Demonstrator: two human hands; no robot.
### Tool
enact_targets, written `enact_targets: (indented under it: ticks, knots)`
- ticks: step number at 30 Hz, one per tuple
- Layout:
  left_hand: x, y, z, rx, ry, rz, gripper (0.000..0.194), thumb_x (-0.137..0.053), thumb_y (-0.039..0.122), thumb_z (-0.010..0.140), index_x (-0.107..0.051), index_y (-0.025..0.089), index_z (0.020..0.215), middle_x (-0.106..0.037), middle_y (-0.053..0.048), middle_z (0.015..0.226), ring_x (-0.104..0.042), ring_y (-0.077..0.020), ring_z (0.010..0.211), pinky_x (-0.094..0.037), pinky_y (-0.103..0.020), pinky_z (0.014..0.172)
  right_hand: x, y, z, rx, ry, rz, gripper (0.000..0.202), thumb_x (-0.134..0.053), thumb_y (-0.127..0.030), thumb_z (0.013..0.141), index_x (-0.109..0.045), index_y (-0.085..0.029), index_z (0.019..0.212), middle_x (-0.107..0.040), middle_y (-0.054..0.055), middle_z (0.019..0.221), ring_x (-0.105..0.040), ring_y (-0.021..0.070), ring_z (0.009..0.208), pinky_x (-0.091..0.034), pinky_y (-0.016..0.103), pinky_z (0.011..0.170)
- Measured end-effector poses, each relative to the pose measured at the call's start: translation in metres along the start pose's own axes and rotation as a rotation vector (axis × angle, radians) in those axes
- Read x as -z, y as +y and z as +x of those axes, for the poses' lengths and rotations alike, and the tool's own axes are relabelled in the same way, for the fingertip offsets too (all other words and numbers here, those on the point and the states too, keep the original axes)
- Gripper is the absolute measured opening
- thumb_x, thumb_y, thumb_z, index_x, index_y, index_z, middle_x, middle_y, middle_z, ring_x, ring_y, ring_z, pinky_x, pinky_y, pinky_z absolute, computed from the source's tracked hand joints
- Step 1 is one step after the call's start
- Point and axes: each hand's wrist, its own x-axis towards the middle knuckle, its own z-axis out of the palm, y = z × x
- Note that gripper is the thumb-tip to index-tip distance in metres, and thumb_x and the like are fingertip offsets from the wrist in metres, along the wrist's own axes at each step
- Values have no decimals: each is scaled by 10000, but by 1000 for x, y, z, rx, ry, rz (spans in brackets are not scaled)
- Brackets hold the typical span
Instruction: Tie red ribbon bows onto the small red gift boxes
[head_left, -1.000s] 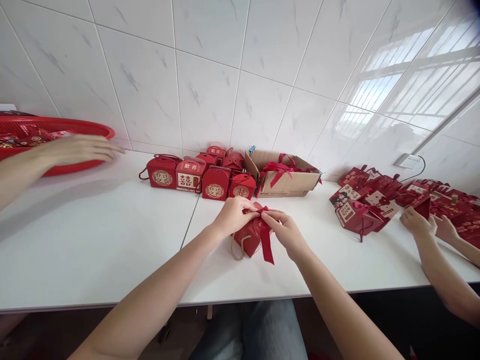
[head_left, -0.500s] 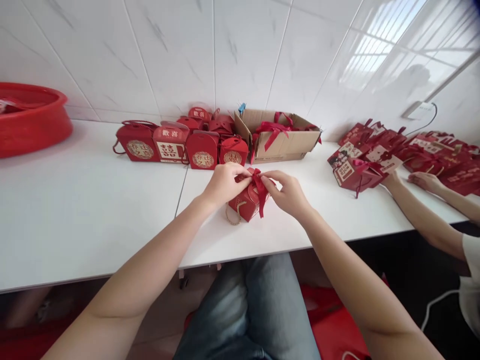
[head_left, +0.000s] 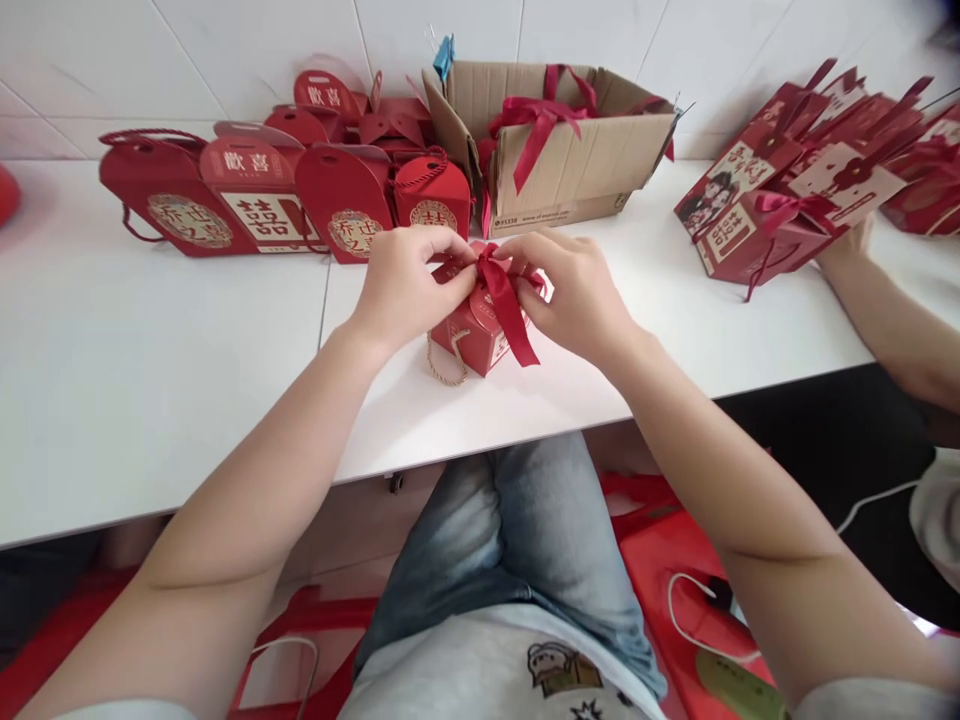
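Observation:
A small red gift box (head_left: 469, 340) with a gold cord handle stands on the white table in front of me. On its top is a dark red ribbon (head_left: 508, 310), gathered in a bow-like knot, one tail hanging down the front. My left hand (head_left: 412, 285) pinches the ribbon from the left side of the knot, thumb against forefinger. From the right, my right hand (head_left: 570, 290) is closed on the ribbon too, its fingertips close to the knot. The fingers partly hide the loops and the box's upper sides.
Behind the box stand several red gift boxes (head_left: 259, 215) and a cardboard carton (head_left: 581, 165) with ribbons over its edge. More decorated red boxes (head_left: 772, 235) are at the right, where a co-worker's arm (head_left: 885, 310) reaches in. The table's front edge (head_left: 480, 450) runs above my lap.
The view has tilted down and come closer to the table, so everything looks larger. Both hands stay at the ribbon knot with only slight finger movement.

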Motion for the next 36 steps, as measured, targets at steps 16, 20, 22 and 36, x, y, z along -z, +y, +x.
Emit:
enact_targets:
  ticks: [16, 20, 22, 36]
  knots:
    - [8, -4, -3, -49, 7, -33, 121, -529, 150, 757, -616, 192, 830, -682, -22, 886, -626, -165, 850, -518, -286, 774, 41, 15, -2, -133, 91, 232, 211, -541, -317, 878, -608, -228, 1056, -668, 64, 1066, -629, 186, 868, -496, 355, 787]
    - [9, -4, -3, -67, 13, -44, 158, -509, 119, 758, -618, 201, 838, -687, -9, 872, -622, -165, 865, -500, -303, 818, 20, 18, 28, -19, -167, 345, 347, -493, -284, 897, -529, -264, 1241, -624, 62, 1216, -613, 195, 1014, -502, 370, 840]
    - [10, -4, 0, -71, -2, -46, 160, -508, 114, 755, -614, 203, 835, -685, 0, 864, -625, -156, 837, -502, -291, 792, 11, 19, 36, 46, -237, 384, 394, -529, -258, 870, -516, -269, 1264, -645, 56, 1173, -616, 193, 1021, -502, 375, 863]
    - [20, -5, 1, -34, -40, -93, 163, -546, 146, 789, -545, 214, 937, -654, 10, 867, -621, -128, 813, -513, -264, 778, -20, 27, 28, 319, 82, 165, 286, -451, -94, 908, -662, -259, 1013, -678, 40, 903, -589, 163, 835, -413, 381, 821]
